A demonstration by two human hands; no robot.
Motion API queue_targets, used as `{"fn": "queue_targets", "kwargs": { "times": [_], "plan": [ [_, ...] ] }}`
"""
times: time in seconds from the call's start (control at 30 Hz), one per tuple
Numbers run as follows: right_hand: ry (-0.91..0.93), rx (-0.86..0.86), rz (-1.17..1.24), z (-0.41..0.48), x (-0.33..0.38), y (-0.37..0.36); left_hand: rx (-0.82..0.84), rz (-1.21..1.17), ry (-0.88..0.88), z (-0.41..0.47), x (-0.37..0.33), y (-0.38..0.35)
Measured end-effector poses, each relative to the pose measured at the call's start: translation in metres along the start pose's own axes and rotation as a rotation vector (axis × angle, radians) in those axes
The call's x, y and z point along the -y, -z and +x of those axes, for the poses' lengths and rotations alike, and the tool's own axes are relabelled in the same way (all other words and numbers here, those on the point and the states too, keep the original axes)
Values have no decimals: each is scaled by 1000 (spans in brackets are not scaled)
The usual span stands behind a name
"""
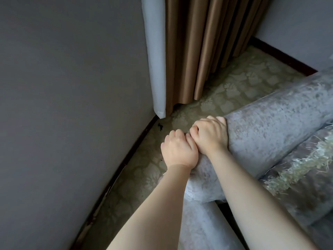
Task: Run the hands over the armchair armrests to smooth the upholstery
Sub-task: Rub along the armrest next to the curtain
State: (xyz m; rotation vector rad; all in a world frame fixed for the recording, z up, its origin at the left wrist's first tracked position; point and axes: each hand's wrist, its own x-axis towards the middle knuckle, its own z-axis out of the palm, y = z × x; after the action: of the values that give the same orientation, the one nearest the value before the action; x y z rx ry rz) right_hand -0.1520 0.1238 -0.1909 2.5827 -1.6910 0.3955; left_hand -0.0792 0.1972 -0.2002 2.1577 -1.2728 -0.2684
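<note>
Grey velvety armrest (266, 130) is lying right of centre, bearing no legible writing; left hand (178, 150) and right hand (210, 135) are touching, fingers curled down over its left side.

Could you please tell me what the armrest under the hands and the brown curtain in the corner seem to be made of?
The armrest looks like grey crushed velvet or chenille: soft pile with mottled light and dark patches. The curtain seems a satin-like woven fabric, since its brown folds carry smooth vertical sheen. Neither fibre can be confirmed.
</note>
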Motion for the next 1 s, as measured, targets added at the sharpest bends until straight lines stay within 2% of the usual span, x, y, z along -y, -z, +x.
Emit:
{"fn": "queue_targets", "kwargs": {
  "times": [0.2,0.4,0.63,0.8,1.0],
  "plan": [
    [-14,-29,24,5,1,-4,-11,-25,-10,5,0,-2],
    [-8,-31,62,8,0,-5,-94,-53,-35,7,-2,-2],
    [54,19,107,1,-9,2,-93,3,86,0,-11,-4],
    [154,137,54,-32,-23,22,-61,24,145,-41,-29,1],
    [196,186,24,-82,-13,33,-42,36,151,-94,-18,15]
  ]
}}
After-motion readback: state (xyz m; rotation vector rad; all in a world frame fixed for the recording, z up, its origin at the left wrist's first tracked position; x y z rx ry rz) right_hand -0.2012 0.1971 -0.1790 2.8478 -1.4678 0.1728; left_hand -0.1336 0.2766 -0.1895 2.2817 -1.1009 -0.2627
